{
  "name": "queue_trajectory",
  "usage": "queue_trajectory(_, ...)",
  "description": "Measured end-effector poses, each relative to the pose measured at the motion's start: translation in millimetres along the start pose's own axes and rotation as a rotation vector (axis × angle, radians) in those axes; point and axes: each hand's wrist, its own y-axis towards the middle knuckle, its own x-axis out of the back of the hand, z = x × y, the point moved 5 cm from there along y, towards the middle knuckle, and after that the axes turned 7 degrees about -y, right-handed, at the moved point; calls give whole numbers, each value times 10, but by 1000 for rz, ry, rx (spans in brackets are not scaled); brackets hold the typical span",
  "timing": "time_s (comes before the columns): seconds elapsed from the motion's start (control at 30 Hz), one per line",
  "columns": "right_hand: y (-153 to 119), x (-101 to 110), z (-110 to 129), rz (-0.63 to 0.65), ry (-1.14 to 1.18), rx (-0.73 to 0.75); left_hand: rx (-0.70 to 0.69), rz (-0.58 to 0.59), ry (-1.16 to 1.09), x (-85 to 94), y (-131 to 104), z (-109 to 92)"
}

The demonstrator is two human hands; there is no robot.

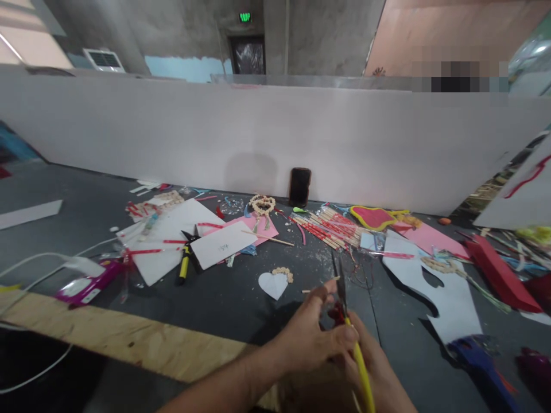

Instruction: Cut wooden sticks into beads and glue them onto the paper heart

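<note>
Near the front of the dark table my left hand [316, 330] pinches a small pale stick [337, 279] between its fingers. My right hand [365, 361] is closed on yellow-handled scissors [361, 367], whose dark blades point away from me beside the stick; the two hands are close together. Just beyond them lies a white paper heart [272, 285] with small beige pieces [284, 272] along its upper right edge. Another short stick piece [307, 291] rests on the table by my left fingers.
Yellow-black pliers [184, 264], white papers [226, 244] and a purple glue gun [92, 284] lie left. Striped sticks [322, 226], a cut white sheet [456, 304] and a red box [501, 275] lie right. A phone [299, 186] leans on the white partition [181, 137].
</note>
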Motion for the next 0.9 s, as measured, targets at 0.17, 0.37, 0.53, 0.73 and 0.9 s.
queue_trajectory(0.17,-37,-56,-131,-85,-76,64,-35,-137,66,273,-48,-122)
queue_trajectory(0.37,-61,-83,-99,-123,-358,70,-3,-97,36,326,-159,-82)
queue_trajectory(0.53,-93,74,-111,-261,-535,153,135,28,14,144,-275,240)
queue_trajectory(0.73,-137,182,-191,-270,-606,223,140,57,138,12,-294,413)
queue_trajectory(0.9,-170,175,-289,-292,-791,239,72,55,340,-30,-297,313)
